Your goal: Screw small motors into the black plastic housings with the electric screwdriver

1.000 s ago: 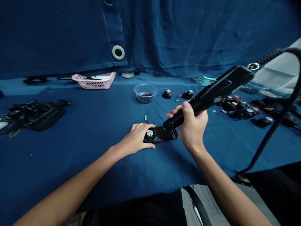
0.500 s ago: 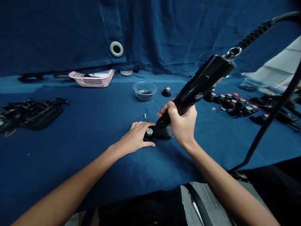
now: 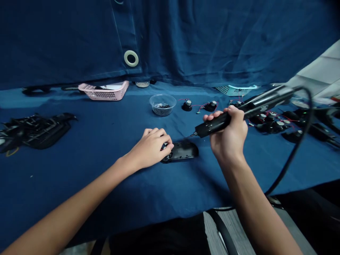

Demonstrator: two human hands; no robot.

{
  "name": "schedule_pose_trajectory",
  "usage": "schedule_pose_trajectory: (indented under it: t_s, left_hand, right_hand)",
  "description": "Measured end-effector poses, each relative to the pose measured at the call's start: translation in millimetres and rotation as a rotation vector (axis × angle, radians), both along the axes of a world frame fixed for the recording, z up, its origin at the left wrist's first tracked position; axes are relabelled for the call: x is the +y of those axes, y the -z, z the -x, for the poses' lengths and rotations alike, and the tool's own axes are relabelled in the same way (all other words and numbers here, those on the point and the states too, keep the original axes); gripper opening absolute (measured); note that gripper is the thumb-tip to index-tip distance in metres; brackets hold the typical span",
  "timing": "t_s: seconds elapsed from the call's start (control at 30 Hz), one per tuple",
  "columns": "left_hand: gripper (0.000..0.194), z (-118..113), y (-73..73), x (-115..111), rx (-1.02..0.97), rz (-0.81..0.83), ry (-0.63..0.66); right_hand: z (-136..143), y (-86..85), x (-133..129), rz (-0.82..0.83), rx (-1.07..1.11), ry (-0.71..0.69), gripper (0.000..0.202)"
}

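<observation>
My right hand [image 3: 230, 132] is wrapped around a black electric screwdriver [image 3: 212, 127]. The driver leans low, and its thin bit points left, just above the far side of a long black plastic shell [image 3: 184, 151] lying on the blue cloth. At the shell's left end is my left hand [image 3: 154, 147], its fingers curled and pinched on a small round speaker [image 3: 164, 145]. Most of the speaker is hidden under those fingers. Small posts show along the inside of the shell.
A clear bowl of small dark screws [image 3: 162, 105] stands behind the shell. Wired speakers [image 3: 187, 105] lie farther right, many in a cluster. A pink basket [image 3: 106, 93] and a teal basket [image 3: 236, 90] sit at the back. Black plastic parts [image 3: 39, 131] are piled left. The driver's cable [image 3: 294, 156] hangs at right.
My right hand has drawn the screwdriver back to the right and tilted it lower, off the shell. My left fingers have curled in over the speaker, which showed openly before.
</observation>
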State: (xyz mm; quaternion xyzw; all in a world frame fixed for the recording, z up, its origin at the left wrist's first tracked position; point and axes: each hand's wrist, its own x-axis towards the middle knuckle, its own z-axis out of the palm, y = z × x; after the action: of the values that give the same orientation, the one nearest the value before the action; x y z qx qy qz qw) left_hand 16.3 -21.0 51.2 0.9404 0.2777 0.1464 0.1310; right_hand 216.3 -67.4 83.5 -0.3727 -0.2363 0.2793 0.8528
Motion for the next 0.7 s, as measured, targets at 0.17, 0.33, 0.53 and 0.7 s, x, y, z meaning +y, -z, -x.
schedule_pose_trajectory:
  t_s: [0.17,0.33,0.53,0.7]
  left_hand:
    - [0.026,-16.7,-10.8,3.6,0.207,-0.069,0.048]
    - [0.019,-24.9,-12.9,-3.7,0.304,-0.187,0.064]
    - [0.018,-26.7,-9.5,-15.2,0.375,-0.297,0.022]
    - [0.017,-26.8,-5.6,-22.1,0.41,-0.32,-0.043]
  right_hand:
    - [-33.9,1.0,2.1,0.064,0.492,-0.048,0.014]
    - [-46.1,15.5,2.5,0.076,0.607,-0.069,0.012]
    - [-46.1,23.6,0.2,0.066,0.669,-0.112,0.009]
    - [-44.2,24.5,0.0,0.066,0.697,-0.133,0.009]
